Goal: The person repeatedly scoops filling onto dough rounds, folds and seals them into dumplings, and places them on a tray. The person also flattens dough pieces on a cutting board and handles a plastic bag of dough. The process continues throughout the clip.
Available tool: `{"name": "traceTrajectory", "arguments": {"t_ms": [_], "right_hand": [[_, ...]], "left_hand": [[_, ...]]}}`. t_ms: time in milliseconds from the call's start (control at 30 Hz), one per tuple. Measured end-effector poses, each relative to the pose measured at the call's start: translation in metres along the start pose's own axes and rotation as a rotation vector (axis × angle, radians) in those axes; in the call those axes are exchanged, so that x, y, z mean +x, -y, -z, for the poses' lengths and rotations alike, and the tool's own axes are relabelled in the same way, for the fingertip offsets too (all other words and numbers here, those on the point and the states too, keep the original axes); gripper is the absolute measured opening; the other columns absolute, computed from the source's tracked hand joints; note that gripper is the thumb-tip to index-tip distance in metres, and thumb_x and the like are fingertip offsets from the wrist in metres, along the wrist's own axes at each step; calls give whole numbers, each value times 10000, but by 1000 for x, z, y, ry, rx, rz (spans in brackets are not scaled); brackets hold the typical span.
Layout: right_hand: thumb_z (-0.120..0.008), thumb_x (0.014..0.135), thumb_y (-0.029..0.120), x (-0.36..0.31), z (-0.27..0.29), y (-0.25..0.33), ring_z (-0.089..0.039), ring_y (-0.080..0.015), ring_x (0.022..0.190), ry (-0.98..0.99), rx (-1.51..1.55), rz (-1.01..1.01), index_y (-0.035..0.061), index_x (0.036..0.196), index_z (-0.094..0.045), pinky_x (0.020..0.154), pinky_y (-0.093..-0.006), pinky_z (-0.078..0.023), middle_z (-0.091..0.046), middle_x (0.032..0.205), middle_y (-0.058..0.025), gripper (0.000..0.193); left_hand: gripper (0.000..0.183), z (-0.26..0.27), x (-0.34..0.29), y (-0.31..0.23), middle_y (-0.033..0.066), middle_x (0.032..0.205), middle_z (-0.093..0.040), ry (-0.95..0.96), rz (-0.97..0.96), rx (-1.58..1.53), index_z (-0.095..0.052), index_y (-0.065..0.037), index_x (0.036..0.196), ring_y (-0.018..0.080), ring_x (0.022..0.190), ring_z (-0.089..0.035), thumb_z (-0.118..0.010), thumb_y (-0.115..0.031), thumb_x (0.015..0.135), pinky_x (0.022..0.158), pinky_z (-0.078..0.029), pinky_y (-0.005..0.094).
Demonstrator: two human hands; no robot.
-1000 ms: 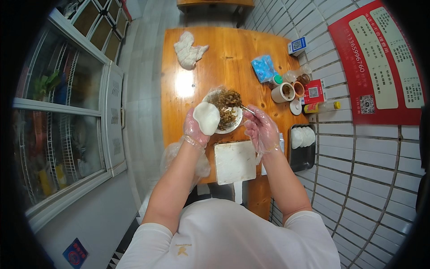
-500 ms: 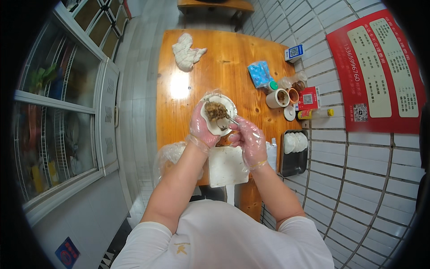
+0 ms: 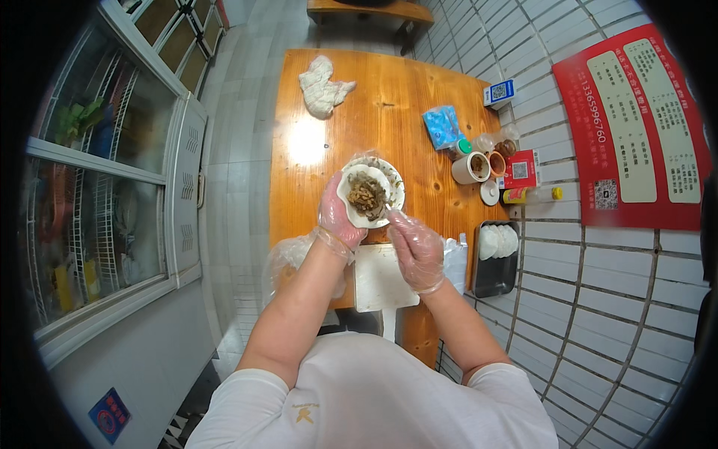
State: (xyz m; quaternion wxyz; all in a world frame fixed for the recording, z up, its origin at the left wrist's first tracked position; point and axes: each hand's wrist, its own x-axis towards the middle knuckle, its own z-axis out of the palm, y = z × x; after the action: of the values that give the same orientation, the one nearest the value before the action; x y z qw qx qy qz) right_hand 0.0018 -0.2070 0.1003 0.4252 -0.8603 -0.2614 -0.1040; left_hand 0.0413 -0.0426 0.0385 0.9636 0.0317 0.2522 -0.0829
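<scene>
My left hand [image 3: 338, 213], in a clear plastic glove, cups a round white dough wrapper [image 3: 348, 185]. A mound of brown, shredded filling [image 3: 366, 196] sits in the wrapper's middle. Just behind and beneath it is a white bowl [image 3: 399, 179] with bits of filling along its inner side. My gloved right hand [image 3: 417, 247] pinches a thin metal utensil [image 3: 388, 210] at the wrapper's right edge; its tip is too small to make out.
A stained white board [image 3: 381, 280] lies before me, with plastic bags [image 3: 295, 258] beside it. To the right are a black tray [image 3: 497, 275] with white dumplings [image 3: 498, 242], a white jar [image 3: 470, 169], a yellow-capped bottle [image 3: 535, 195] and a blue packet [image 3: 443, 126]. A white cloth [image 3: 323, 87] lies far left.
The utensil has drawn back from the filling to the wrapper's right edge, and my right hand has moved slightly down. The filling now lies flatter in the wrapper. The whole view shifted slightly.
</scene>
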Motion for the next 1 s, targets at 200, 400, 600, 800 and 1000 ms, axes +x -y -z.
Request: {"name": "traceTrajectory", "arguments": {"t_ms": [200,400,600,800,1000], "right_hand": [[-582,1031,113,-5,5,-5,-648,-136,738,-195,486,-295,-26,1302,-623,682,-268,-551,-712,1113,-149,308],[-595,1040,239,-1,-5,-43,-628,-87,736,-272,624,-746,-11,1324,-612,651,-225,-507,-716,1128,-120,379],[-664,996,277,-6,-46,-106,-631,-87,704,-107,478,-811,6,1290,-644,645,-221,-509,-736,1051,-90,401],[-702,940,228,-8,-46,-108,-678,-331,1011,133,-364,-177,62,1386,-587,832,-409,-553,-661,1231,-179,490],[-730,894,196,3,-41,-54,-682,-248,840,225,185,-407,77,1342,-611,772,-376,-559,-691,1091,-126,479]], "left_hand": [[549,9,1,-1,168,1350,-605,37,50,11,-544,-35,1379,350,1225,-584,-310,-427,1073,1068,-475,506],[534,17,-1,-2,165,1326,-616,34,70,-17,-558,-41,1357,347,1213,-590,-323,-428,1075,1059,-482,503],[491,20,-11,-10,162,1285,-633,33,33,-16,-588,-42,1308,339,1184,-605,-363,-407,1068,1013,-517,508],[462,18,-21,-26,170,1244,-647,71,17,-37,-616,-46,1262,360,1147,-618,-398,-399,1056,964,-542,541],[477,8,-32,-28,180,1245,-643,92,32,16,-591,-39,1290,366,1156,-617,-374,-397,1061,967,-542,540]]}}
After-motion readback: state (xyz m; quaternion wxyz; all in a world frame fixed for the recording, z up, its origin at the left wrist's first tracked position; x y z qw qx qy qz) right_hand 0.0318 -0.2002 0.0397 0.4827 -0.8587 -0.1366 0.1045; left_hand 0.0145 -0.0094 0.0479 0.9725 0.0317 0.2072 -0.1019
